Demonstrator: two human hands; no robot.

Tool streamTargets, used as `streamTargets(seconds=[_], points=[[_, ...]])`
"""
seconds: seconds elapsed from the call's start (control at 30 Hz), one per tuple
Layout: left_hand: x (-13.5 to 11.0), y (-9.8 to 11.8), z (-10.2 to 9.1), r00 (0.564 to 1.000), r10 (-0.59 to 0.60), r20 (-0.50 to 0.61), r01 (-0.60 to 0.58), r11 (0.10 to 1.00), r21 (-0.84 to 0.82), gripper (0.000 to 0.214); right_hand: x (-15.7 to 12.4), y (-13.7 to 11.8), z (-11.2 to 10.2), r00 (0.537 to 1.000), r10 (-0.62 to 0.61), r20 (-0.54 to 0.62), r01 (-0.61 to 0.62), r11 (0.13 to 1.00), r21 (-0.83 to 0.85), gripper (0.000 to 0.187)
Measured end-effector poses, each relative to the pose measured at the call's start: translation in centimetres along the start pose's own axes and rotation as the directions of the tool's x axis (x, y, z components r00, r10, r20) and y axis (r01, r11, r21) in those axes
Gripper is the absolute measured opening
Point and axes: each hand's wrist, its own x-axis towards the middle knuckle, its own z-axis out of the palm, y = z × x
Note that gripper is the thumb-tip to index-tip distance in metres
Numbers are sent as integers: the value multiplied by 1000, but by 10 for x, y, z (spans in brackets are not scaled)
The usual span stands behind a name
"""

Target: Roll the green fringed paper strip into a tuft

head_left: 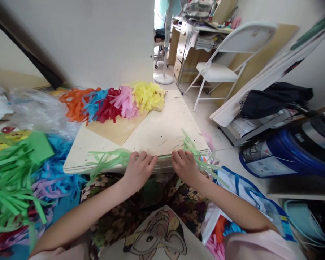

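Observation:
A light green fringed paper tassel [116, 157] stretches along the front edge of a pale wooden table [162, 126]. My left hand [139, 169] is closed round it left of its middle, and its cut strips fan out to the left. Closed on the same tassel a little to the right is my right hand [186, 167], with more strips spreading beyond it. Between the hands the paper is drawn into a narrow band. Farther back on the table lies a row of paper tassels in orange, blue, dark red, pink and yellow [148, 95], partly on a brown paper sheet [116, 130].
Piles of green fringed paper [11, 180] and blue fringed paper [61, 166] lie at the left, beside clear plastic wrap [43, 112]. A white folding chair [219, 70] and a blue bucket [276, 151] stand to the right. A bag [249, 195] with coloured paper sits lower right.

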Motion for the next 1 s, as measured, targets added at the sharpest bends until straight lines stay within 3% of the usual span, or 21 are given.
streamTargets(seconds=[0.07,0.13,0.2,0.3,0.37,0.4,0.47,0.5,0.57,0.63,0.7,0.83,1.0], points=[[-4,-1,-11,992,57,111,-50,997,-65,30,-4,4,-14,994,-68,83,58,991,121,13],[-9,-2,-26,944,193,269,-130,964,-234,34,-7,10,-34,954,-191,232,102,932,349,10],[-10,-4,-41,820,419,388,-191,842,-505,32,-9,18,-55,860,-365,357,99,805,585,13],[-5,-10,-56,606,697,383,-130,562,-817,22,-6,28,-71,691,-575,437,8,611,792,12],[2,-14,-57,522,787,328,-33,403,-915,20,-3,32,-69,624,-657,423,-71,492,868,10],[6,-16,-55,504,813,292,21,327,-945,22,-2,33,-65,609,-690,392,-110,416,903,9],[11,-20,-48,520,828,208,121,170,-978,27,-1,35,-55,624,-728,284,-184,216,959,10],[12,-21,-44,557,813,168,159,94,-983,29,0,35,-51,647,-730,220,-214,103,971,11],[11,-21,-36,670,735,106,216,-57,-975,31,1,35,-45,714,-690,118,-248,-92,964,11],[9,-20,-30,783,613,105,294,-217,-931,29,3,33,-44,800,-595,77,-258,-226,939,9],[6,-17,-26,847,505,169,393,-379,-838,26,3,29,-47,877,-475,76,-258,-332,907,7],[7,-9,-26,870,409,277,483,-590,-647,19,-1,18,-51,947,-286,149,-271,-455,848,5],[10,-3,-31,869,307,387,491,-634,-597,15,-3,6,-54,937,-101,334,-338,-500,798,10]])
